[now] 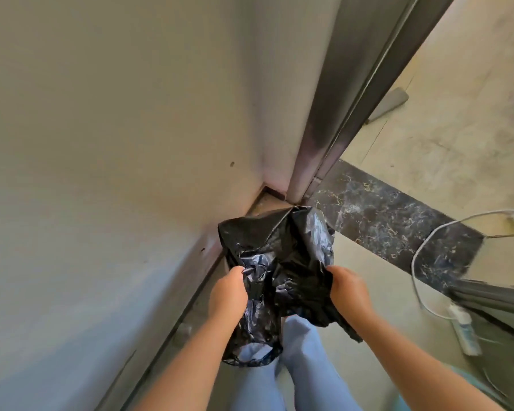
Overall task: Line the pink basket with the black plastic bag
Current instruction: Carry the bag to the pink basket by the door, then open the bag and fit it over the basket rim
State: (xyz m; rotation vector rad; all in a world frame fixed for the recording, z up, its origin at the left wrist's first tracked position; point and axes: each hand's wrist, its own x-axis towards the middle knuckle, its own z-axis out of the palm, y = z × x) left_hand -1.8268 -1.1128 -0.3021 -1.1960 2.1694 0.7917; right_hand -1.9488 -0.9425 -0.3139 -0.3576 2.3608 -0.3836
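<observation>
Black thin film bag: light, limp, slippery. Left hand and right hand each clenched on its rim; best gripped there. Basket unseen.

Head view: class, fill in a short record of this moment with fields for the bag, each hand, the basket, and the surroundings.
bag: black plastic bag, crumpled, held up in the air between both hands
left hand: left hand gripping the bag's left edge
right hand: right hand gripping the bag's right edge
basket: no pink basket in view
surroundings: wall on the left, dark marble threshold, white cable on the floor
</observation>
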